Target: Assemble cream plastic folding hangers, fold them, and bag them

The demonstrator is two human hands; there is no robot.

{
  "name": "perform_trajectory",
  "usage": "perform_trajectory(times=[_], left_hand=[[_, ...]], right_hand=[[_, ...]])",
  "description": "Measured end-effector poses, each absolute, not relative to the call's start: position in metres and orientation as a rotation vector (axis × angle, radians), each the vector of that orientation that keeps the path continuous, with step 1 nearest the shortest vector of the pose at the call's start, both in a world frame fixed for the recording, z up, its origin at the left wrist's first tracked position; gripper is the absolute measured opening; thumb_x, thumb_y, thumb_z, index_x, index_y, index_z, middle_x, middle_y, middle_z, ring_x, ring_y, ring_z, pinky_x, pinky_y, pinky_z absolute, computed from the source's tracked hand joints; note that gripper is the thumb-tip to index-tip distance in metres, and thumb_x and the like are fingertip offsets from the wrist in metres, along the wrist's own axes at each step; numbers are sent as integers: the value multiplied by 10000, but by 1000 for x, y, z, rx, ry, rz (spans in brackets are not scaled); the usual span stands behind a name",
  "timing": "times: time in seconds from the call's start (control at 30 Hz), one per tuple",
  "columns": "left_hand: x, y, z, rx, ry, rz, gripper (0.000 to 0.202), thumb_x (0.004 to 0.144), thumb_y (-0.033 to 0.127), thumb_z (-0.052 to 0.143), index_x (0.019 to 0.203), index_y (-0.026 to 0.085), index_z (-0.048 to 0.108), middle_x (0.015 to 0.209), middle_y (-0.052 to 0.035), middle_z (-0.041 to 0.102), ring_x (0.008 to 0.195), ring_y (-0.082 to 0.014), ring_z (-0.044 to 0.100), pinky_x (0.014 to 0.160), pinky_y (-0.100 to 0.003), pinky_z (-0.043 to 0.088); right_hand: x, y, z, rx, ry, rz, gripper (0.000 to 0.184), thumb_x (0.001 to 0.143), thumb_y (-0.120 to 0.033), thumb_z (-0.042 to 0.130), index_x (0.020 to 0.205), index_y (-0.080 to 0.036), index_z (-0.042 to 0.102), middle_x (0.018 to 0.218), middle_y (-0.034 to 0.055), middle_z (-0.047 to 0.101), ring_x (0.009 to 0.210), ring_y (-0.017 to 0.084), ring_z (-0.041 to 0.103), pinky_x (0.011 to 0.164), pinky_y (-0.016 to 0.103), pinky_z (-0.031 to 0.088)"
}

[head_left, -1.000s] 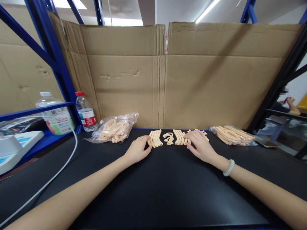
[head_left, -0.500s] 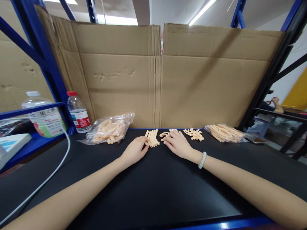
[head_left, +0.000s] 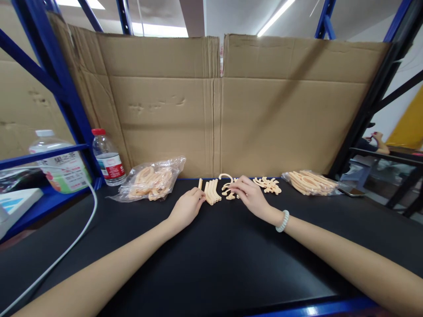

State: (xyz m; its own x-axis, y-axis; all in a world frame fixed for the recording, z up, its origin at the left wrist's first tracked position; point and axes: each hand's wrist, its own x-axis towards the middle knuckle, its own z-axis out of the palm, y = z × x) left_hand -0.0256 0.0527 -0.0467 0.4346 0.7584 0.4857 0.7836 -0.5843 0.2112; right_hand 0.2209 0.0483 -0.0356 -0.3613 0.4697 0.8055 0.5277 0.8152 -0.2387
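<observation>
My left hand [head_left: 187,206] is closed at the fingertips on a slim beige stick [head_left: 200,183], which juts up beyond the fingers. Just to its right lies a row of several beige bent sticks [head_left: 212,192], side by side. My right hand [head_left: 250,196], with a pale coiled band on the wrist, pinches a hook-shaped beige piece [head_left: 225,175] whose curve rises at the table's back edge. Small beige pieces [head_left: 230,197] lie under and beside these fingers, partly hidden. Farther right is a loose heap of curved beige pieces [head_left: 268,185].
Clear bags of beige pieces lie at left [head_left: 152,179] and right [head_left: 310,183]. A red-capped bottle [head_left: 109,158] stands at the left, near a white cable [head_left: 89,220]. Cardboard [head_left: 165,110] walls the back. A phone [head_left: 353,191] lies at right; another person's arm [head_left: 380,143] shows beyond.
My right hand has shifted slightly right, and the hook-shaped piece now stands higher, its curve upward. The stick at my left hand now points up, apart from the row.
</observation>
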Motion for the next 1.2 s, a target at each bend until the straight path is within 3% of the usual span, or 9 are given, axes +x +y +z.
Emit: perform_trajectory(times=[0.23,0.37,0.5,0.63,0.73,0.83,0.9,1.03,1.2], left_hand=[[-25,47,-43,-2546,-1428,-963,192,929,220,423,863,219,603,1000,-52,625,912,-215,612,845,-351,500],[-25,44,-40,-2492,-1435,-1124,234,958,224,342,948,217,576,1048,-50,615,886,-187,631,798,-321,523],[-21,43,-39,-2513,-1369,-1451,251,960,230,316,1022,210,558,1113,-68,621,1019,-192,628,887,-346,530],[-9,33,-38,-2608,-1328,-1707,178,944,285,418,981,210,575,1272,-103,576,1268,-238,505,1028,-416,456],[4,20,-37,-2750,-1365,-1923,174,897,343,511,931,197,599,1410,-123,469,1400,-276,340,993,-403,490],[13,9,-34,-2843,-1425,-2133,194,829,376,603,882,191,628,1355,-129,525,1440,-296,249,990,-400,492],[17,3,-32,-2878,-1477,-2228,214,785,380,663,870,184,645,1302,-130,569,1394,-316,344,1008,-415,473],[19,-3,-28,-2987,-1628,-2358,242,704,341,764,824,158,660,1188,-111,630,1084,-293,643,980,-420,481],[21,-2,-34,-3044,-1768,-2347,220,666,297,800,743,141,665,849,-34,666,846,-198,684,863,-332,513]], right_hand=[[222,13,-27,-672,-1852,-125,199,1011,-236,389,981,-253,585,841,44,548,757,212,550,678,353,470],[225,3,-36,-652,-1859,-83,189,1017,-248,372,973,-258,555,811,37,538,719,208,544,625,345,463],[226,3,-43,-689,-1837,96,201,1029,-293,337,984,-265,532,792,14,504,553,150,504,511,298,432],[226,5,-45,-709,-1776,303,194,1027,-336,368,943,-253,522,715,-27,492,453,103,476,473,264,411],[225,6,-44,-744,-1707,434,173,1007,-367,431,940,-240,528,669,-41,514,484,114,539,518,270,453],[226,6,-42,-743,-1588,616,185,964,-411,513,968,-227,535,698,-27,565,548,138,608,510,262,484],[226,6,-40,-751,-1525,718,222,934,-429,560,991,-215,551,729,-7,604,603,154,644,495,247,488],[226,6,-37,-767,-1429,837,294,874,-460,632,970,-188,577,760,31,658,677,186,679,511,249,509],[223,6,-36,-785,-1362,986,324,775,-444,736,844,-193,544,755,16,639,688,182,664,531,264,541]])
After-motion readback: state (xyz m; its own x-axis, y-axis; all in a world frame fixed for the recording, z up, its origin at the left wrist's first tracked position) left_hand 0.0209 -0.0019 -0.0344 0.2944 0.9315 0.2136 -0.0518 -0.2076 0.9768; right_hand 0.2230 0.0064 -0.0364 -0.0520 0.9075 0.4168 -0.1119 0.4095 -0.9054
